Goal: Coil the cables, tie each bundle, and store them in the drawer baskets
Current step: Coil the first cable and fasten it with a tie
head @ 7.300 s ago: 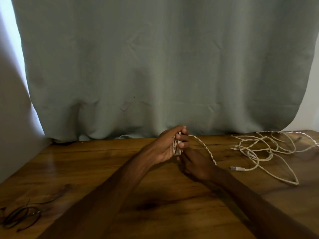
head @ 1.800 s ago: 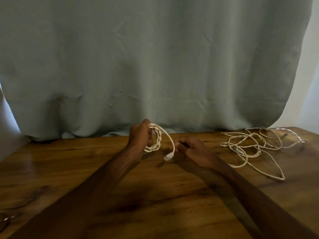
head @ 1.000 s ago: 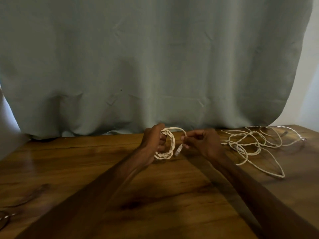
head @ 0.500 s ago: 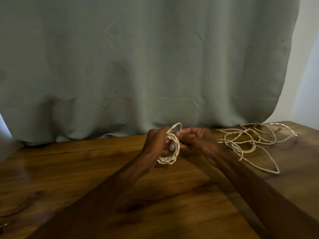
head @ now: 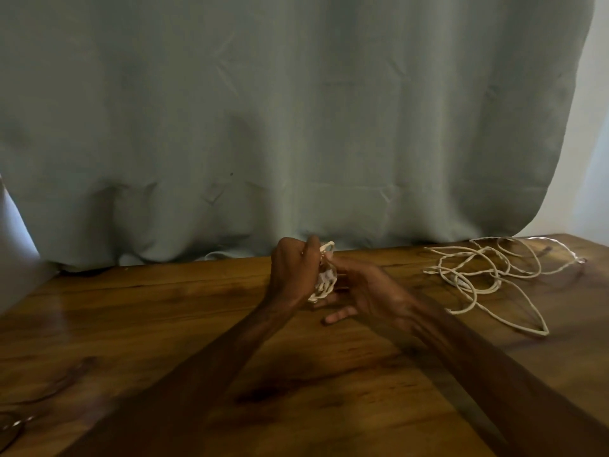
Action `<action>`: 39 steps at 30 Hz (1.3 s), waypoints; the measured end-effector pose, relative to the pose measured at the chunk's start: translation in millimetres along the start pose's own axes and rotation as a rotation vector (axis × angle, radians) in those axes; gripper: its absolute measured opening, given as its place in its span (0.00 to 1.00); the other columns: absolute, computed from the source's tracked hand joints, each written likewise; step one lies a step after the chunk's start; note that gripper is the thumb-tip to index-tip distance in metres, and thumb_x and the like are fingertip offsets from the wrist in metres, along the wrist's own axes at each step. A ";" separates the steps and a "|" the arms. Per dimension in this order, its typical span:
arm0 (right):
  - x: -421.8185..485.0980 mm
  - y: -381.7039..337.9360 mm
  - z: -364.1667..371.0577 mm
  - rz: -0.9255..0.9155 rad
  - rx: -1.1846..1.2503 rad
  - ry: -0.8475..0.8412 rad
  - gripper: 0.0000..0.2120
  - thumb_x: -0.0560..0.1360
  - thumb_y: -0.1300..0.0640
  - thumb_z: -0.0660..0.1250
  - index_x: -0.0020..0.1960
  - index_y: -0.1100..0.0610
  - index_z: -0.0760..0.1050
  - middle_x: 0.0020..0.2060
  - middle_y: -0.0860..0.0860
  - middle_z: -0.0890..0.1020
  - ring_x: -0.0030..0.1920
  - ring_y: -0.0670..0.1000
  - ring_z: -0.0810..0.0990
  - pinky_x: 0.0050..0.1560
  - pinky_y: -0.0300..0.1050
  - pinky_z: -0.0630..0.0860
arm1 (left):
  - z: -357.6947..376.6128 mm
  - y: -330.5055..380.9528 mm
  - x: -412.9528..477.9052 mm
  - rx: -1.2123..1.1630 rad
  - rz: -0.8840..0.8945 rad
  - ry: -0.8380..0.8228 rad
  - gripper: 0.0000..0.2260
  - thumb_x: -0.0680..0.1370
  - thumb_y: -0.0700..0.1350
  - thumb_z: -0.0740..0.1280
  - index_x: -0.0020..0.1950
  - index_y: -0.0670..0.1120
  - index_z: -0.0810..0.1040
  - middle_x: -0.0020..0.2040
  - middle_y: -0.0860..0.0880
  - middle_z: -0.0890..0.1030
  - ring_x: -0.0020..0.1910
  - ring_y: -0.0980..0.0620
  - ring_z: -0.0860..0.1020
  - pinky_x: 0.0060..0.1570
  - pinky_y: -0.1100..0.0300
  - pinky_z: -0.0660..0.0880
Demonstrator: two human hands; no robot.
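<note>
Cables: you are working on 1 coiled cable (head: 324,282), which you are holding just above the desk (head: 164,324) between your 2 hands, near the curtain (head: 296,127).
Progress: judging by the coil, you are finishing the winding of this bundle and are starting the tie; no tie is showing yet.
Left to do: a loose tangled cable (head: 487,275) is lying on the desk well to the right, uncoiled; a dark cable (head: 13,427) is sitting at the near left edge; no drawer or baskets are in view.
Left hand (head: 293,275): you are keeping it closed around the coil, fingers curled over the loops.
Right hand (head: 362,291): you are pinching at the coil's side with the upper fingers, while the lower fingers are spreading loose; blur is hiding exactly what they are gripping.
</note>
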State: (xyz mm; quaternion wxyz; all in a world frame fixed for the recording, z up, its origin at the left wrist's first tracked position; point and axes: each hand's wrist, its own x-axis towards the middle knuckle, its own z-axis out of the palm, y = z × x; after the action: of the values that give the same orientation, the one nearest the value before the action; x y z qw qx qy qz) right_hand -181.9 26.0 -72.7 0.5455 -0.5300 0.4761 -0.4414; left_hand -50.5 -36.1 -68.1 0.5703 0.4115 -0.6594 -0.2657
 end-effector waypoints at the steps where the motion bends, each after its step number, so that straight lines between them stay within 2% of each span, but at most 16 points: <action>1: 0.3 1.2 1.2 0.011 0.004 -0.019 0.27 0.80 0.38 0.62 0.66 0.58 0.79 0.59 0.60 0.84 0.62 0.63 0.82 0.60 0.61 0.80 | 0.9 -0.6 -1.6 0.021 0.044 -0.005 0.23 0.81 0.44 0.62 0.24 0.48 0.70 0.22 0.51 0.69 0.20 0.57 0.68 0.25 0.61 0.63; 3: 0.4 1.8 0.8 0.017 0.053 -0.066 0.29 0.79 0.39 0.64 0.68 0.60 0.76 0.60 0.62 0.83 0.63 0.65 0.82 0.63 0.63 0.78 | 3.0 -0.5 -3.9 0.021 0.072 0.003 0.22 0.81 0.44 0.62 0.25 0.47 0.71 0.23 0.50 0.71 0.22 0.57 0.68 0.26 0.62 0.64; 5: -0.9 0.5 -1.5 0.026 0.147 -0.144 0.27 0.80 0.45 0.65 0.71 0.62 0.72 0.63 0.65 0.81 0.64 0.67 0.80 0.65 0.64 0.77 | 4.4 -0.8 -3.3 0.019 0.083 0.014 0.23 0.82 0.41 0.62 0.26 0.47 0.71 0.24 0.51 0.71 0.22 0.57 0.69 0.25 0.66 0.63; 8: -3.3 -1.5 -1.8 0.024 0.224 -0.234 0.20 0.80 0.57 0.67 0.69 0.63 0.72 0.63 0.66 0.81 0.59 0.67 0.83 0.55 0.53 0.84 | 6.5 -4.1 -2.0 0.076 0.130 0.025 0.22 0.82 0.43 0.63 0.27 0.47 0.72 0.25 0.51 0.72 0.25 0.57 0.70 0.27 0.67 0.62; 10: -2.7 -1.7 0.0 0.002 0.138 -0.223 0.18 0.79 0.61 0.67 0.68 0.61 0.73 0.61 0.65 0.83 0.50 0.61 0.87 0.45 0.45 0.86 | 7.5 -8.6 -1.2 0.122 0.153 0.040 0.21 0.82 0.44 0.63 0.28 0.46 0.72 0.27 0.50 0.73 0.28 0.55 0.72 0.30 0.63 0.63; 12: -1.2 -2.2 1.3 0.005 0.046 -0.225 0.17 0.81 0.63 0.66 0.69 0.60 0.73 0.59 0.64 0.84 0.46 0.60 0.88 0.42 0.43 0.85 | 4.8 -10.3 1.1 0.155 0.170 0.069 0.23 0.82 0.44 0.62 0.26 0.48 0.69 0.25 0.51 0.71 0.26 0.56 0.70 0.28 0.65 0.62; 15: -1.5 -1.8 1.9 0.006 -0.052 -0.282 0.16 0.83 0.63 0.64 0.70 0.64 0.71 0.58 0.66 0.84 0.46 0.58 0.88 0.42 0.43 0.85 | -5.2 -11.9 10.2 0.226 0.158 0.132 0.25 0.82 0.44 0.62 0.25 0.49 0.64 0.24 0.53 0.67 0.24 0.58 0.67 0.26 0.67 0.59; 18: 0.9 -1.9 -1.2 -0.025 -0.145 -0.301 0.15 0.84 0.62 0.63 0.68 0.67 0.73 0.57 0.65 0.84 0.45 0.55 0.88 0.40 0.42 0.84 | -18.2 -14.8 23.0 0.214 0.018 0.190 0.23 0.82 0.45 0.62 0.27 0.46 0.68 0.26 0.51 0.70 0.25 0.57 0.69 0.23 0.66 0.61; 21: 2.8 -5.5 -2.6 -0.056 -0.273 -0.324 0.13 0.84 0.61 0.62 0.65 0.67 0.77 0.56 0.63 0.85 0.51 0.55 0.87 0.46 0.43 0.84 | -27.6 -14.1 32.0 0.132 -0.100 0.207 0.21 0.82 0.44 0.62 0.29 0.42 0.72 0.26 0.49 0.71 0.25 0.53 0.70 0.22 0.64 0.62; 23: 5.9 -4.2 -2.3 -0.181 -0.532 -0.232 0.11 0.84 0.61 0.62 0.61 0.63 0.81 0.53 0.58 0.87 0.53 0.52 0.86 0.51 0.44 0.82 | -28.6 -17.2 37.2 -0.014 -0.229 0.145 0.19 0.81 0.44 0.61 0.30 0.42 0.73 0.25 0.48 0.72 0.24 0.50 0.70 0.26 0.60 0.63; 25: 10.3 2.8 -4.0 -0.404 -0.860 -0.025 0.10 0.83 0.57 0.64 0.55 0.55 0.85 0.49 0.50 0.88 0.50 0.47 0.85 0.53 0.48 0.82 | -28.5 -25.6 41.4 -0.242 -0.441 0.032 0.16 0.80 0.44 0.59 0.33 0.44 0.71 0.25 0.48 0.71 0.20 0.52 0.66 0.25 0.64 0.62; 27: 15.5 11.2 -8.1 -0.617 -1.105 0.164 0.11 0.81 0.51 0.65 0.52 0.48 0.86 0.45 0.47 0.85 0.47 0.47 0.82 0.49 0.50 0.79 | -30.0 -32.0 43.0 -0.455 -0.625 -0.070 0.14 0.79 0.43 0.56 0.33 0.46 0.67 0.23 0.50 0.67 0.17 0.55 0.62 0.23 0.69 0.60; 29: 19.4 16.0 -11.1 -0.699 -1.279 0.316 0.09 0.79 0.53 0.68 0.54 0.46 0.86 0.44 0.48 0.80 0.46 0.48 0.76 0.45 0.49 0.75 | -29.4 -30.9 43.4 -0.606 -0.701 -0.151 0.14 0.78 0.42 0.54 0.31 0.47 0.65 0.21 0.51 0.64 0.15 0.56 0.59 0.20 0.71 0.58; 33: 23.2 17.2 -10.5 -0.749 -1.134 0.341 0.10 0.74 0.67 0.69 0.44 0.55 0.86 0.36 0.51 0.83 0.38 0.48 0.78 0.40 0.51 0.75 | -18.1 -16.4 36.2 -0.762 -0.706 -0.279 0.16 0.77 0.42 0.54 0.29 0.49 0.62 0.19 0.52 0.61 0.14 0.57 0.58 0.19 0.73 0.59; 37: 17.9 18.9 1.2 -0.622 -0.861 0.335 0.11 0.78 0.66 0.69 0.48 0.53 0.87 0.38 0.44 0.85 0.41 0.41 0.81 0.39 0.33 0.73 | -13.5 -15.5 32.9 -0.835 -0.707 -0.269 0.18 0.77 0.42 0.54 0.27 0.49 0.62 0.18 0.52 0.61 0.13 0.57 0.58 0.19 0.74 0.58; 39: 13.1 20.7 13.5 -0.511 -0.663 0.303 0.09 0.80 0.61 0.69 0.50 0.51 0.87 0.39 0.44 0.87 0.40 0.39 0.82 0.41 0.34 0.75 | -17.7 -15.8 36.1 -0.852 -0.692 -0.219 0.17 0.78 0.42 0.55 0.28 0.49 0.61 0.18 0.52 0.62 0.13 0.57 0.58 0.20 0.74 0.57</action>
State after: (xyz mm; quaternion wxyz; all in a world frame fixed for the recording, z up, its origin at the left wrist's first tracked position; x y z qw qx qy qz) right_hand -167.1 16.3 -94.3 0.1436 -0.7063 0.5202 -0.4582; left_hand -30.0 -72.7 -58.1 0.4938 0.3071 -0.3758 -0.7216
